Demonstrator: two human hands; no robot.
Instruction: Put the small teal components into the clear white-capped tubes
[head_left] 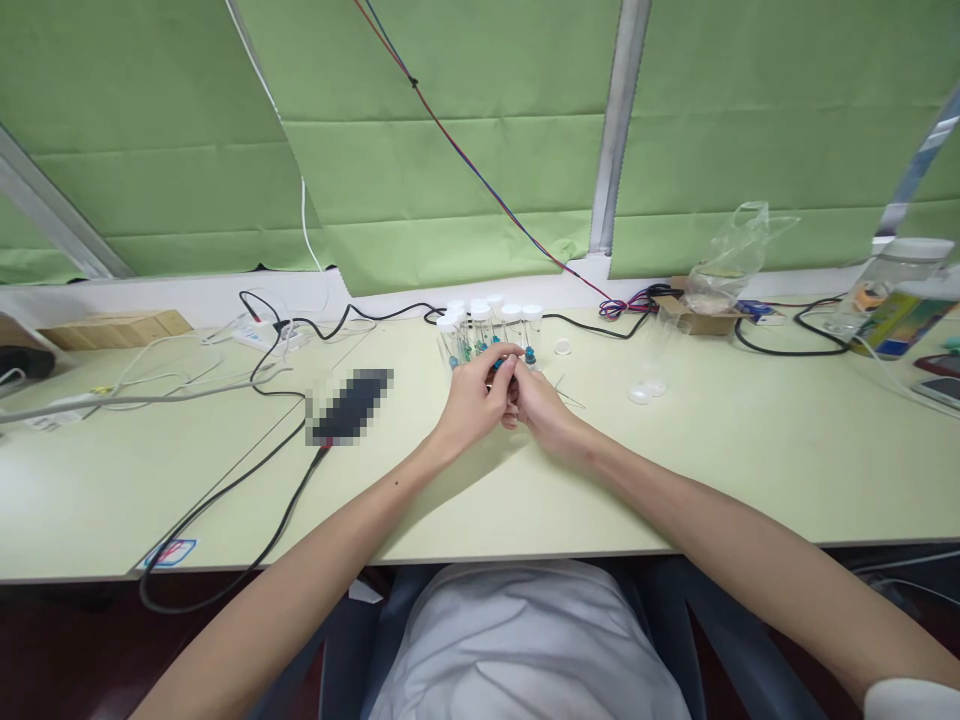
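My left hand (480, 388) and my right hand (537, 402) meet over the middle of the table, their fingers curled together. Whatever lies between them is mostly hidden; a dark, bluish bit shows by the fingertips. Just behind stands a cluster of clear vials (480, 325) with white caps, several of them holding small blue or green pieces. Beside the right hand lies a loose white cap (562, 346), and thin wire-like sticks (571, 394) rest nearby. Farther right are clear round pieces (646, 389), near a clear tube (660, 350).
A blurred dark device (351, 405) with a black cable lies left of my hands. Cables and a power strip (262, 330) spread behind it. Along the back right stand a cardboard box (701, 318) with a plastic bag (731, 255) and a clear jar (892, 285).
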